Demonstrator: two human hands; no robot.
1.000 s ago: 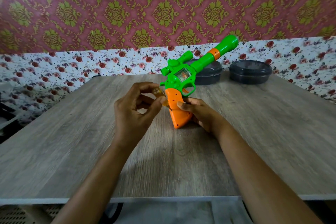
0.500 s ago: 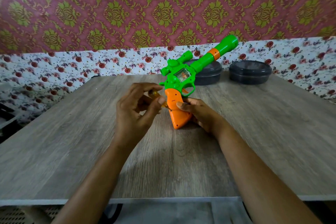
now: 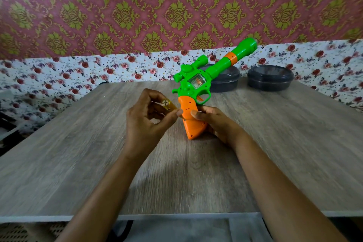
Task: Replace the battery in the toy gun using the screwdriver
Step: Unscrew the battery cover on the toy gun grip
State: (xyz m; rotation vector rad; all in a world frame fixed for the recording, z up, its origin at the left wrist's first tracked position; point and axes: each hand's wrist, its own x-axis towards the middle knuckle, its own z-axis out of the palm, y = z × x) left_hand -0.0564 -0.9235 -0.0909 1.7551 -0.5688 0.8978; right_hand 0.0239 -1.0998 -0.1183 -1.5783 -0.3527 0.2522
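A green toy gun (image 3: 196,82) with an orange grip stands butt-down on the wooden table (image 3: 78,153), its barrel pointing up and to the right. My right hand (image 3: 214,122) grips the orange handle from the right, thumb on its near face. My left hand (image 3: 147,118) pinches a small screwdriver (image 3: 167,104) with a translucent yellow handle, whose thin metal tip touches the left side of the orange grip. Fingers hide most of the screwdriver's shaft.
Two dark round lidded containers (image 3: 270,77) sit at the back of the table, one (image 3: 225,80) partly behind the gun. Patterned wallpaper rises behind. The table's near edge (image 3: 176,216) runs below my forearms.
My left hand's fingers have shifted round the screwdriver handle, whose end cap now shows. The gun and my right hand have stayed in place.
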